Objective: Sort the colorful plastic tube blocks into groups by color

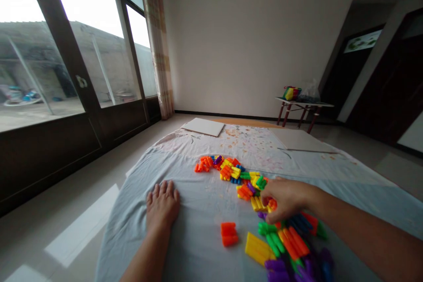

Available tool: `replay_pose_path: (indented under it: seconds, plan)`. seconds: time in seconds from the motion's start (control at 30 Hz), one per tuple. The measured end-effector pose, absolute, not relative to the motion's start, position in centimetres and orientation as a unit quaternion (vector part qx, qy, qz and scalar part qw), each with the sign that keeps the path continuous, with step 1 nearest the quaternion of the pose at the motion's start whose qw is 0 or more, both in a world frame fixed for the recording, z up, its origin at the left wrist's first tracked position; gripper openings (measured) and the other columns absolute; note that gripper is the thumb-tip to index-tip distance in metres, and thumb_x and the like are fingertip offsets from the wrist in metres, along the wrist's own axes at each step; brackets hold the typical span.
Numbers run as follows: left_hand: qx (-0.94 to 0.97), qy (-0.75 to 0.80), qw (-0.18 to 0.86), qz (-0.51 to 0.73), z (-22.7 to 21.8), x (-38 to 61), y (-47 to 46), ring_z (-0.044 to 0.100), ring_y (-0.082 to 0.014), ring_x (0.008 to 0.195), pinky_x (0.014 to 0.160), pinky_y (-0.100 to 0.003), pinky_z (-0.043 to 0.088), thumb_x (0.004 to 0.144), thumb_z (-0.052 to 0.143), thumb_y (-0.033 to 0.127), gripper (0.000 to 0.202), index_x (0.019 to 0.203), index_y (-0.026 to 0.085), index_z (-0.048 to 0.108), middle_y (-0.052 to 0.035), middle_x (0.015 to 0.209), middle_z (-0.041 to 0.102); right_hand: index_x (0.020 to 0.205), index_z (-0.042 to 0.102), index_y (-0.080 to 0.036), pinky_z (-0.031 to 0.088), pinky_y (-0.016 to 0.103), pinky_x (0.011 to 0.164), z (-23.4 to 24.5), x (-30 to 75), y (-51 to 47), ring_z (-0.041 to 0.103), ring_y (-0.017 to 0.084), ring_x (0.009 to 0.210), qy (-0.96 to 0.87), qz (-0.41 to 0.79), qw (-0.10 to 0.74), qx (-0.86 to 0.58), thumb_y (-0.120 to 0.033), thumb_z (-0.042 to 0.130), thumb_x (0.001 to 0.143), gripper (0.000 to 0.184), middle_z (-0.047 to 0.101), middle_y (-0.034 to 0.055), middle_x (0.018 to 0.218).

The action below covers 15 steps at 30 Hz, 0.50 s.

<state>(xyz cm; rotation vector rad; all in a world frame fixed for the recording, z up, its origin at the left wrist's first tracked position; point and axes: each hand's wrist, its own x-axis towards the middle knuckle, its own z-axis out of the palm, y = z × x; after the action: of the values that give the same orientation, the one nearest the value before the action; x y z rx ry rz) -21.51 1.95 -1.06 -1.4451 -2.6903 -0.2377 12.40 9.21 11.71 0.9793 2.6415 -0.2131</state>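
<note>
My left hand (pixel 162 205) lies flat, palm down, on the pale blue cloth (pixel 198 246), fingers stretched out, holding nothing. My right hand (pixel 287 198) reaches into a scatter of bright plastic building blocks (pixel 238 176), its fingers curled down and pinching an orange block (pixel 272 205). A joined cluster of green, orange, yellow and purple blocks (pixel 291 244) lies just below that hand. A single orange block (pixel 229 234) sits apart on the cloth between my two arms.
Two flat white boards (pixel 203 126) (pixel 299 140) lie at the cloth's far end. A small low table (pixel 302 105) with a colourful bag stands by the back wall. Large glass doors (pixel 66 75) run along the left, dark doorways on the right.
</note>
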Motion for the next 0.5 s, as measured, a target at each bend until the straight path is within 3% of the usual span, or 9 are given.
replay_pose_path:
  seconds: [0.13, 0.2, 0.4, 0.5]
  plan:
    - [-0.469, -0.879, 0.041, -0.074, -1.2, -21.6, 1.9, 0.022, -0.0247, 0.137, 0.111, -0.043, 0.013, 0.089, 0.02, 0.04, 0.057, 0.138, 0.02, 0.039, -0.0043, 0.147, 0.033, 0.101, 0.067, -0.024, 0.039, 0.036, 0.085, 11.0, 5.5, 13.2, 0.056, 0.026, 0.099, 0.935, -0.043, -0.02, 0.352, -0.049, 0.053, 0.076, 0.037, 0.066, 0.008, 0.101]
    - [-0.469, -0.879, 0.043, -0.071, -1.3, -21.6, 1.8, 0.022, -0.0245, 0.136, 0.111, -0.042, 0.014, 0.089, 0.02, 0.04, 0.057, 0.138, 0.02, 0.038, -0.0043, 0.147, 0.034, 0.111, 0.062, -0.026, 0.036, 0.038, 0.09, 9.7, 0.2, 15.2, 0.051, 0.026, 0.109, 0.928, -0.041, -0.056, 0.365, -0.047, 0.054, 0.076, 0.042, 0.063, 0.0076, 0.111]
    - [-0.471, -0.878, 0.049, -0.074, -1.7, -21.5, 1.5, 0.021, -0.0245, 0.137, 0.111, -0.043, 0.012, 0.089, 0.02, 0.042, 0.057, 0.139, 0.02, 0.037, -0.0043, 0.147, 0.033, 0.125, 0.052, -0.027, 0.021, 0.06, 0.099, 5.5, -10.3, 19.3, 0.03, 0.038, 0.127, 0.909, -0.053, 0.02, 0.412, -0.063, 0.058, 0.065, 0.07, 0.042, 0.0129, 0.137]
    - [-0.469, -0.879, 0.041, -0.075, -1.5, -21.4, 1.5, 0.02, -0.0244, 0.137, 0.112, -0.043, 0.011, 0.088, 0.02, 0.042, 0.057, 0.139, 0.021, 0.037, -0.0041, 0.147, 0.032, 0.124, 0.052, -0.028, 0.024, 0.064, 0.095, 4.6, -10.4, 20.7, 0.035, 0.04, 0.124, 0.893, -0.057, 0.077, 0.439, -0.06, 0.059, 0.064, 0.068, 0.045, 0.0132, 0.135]
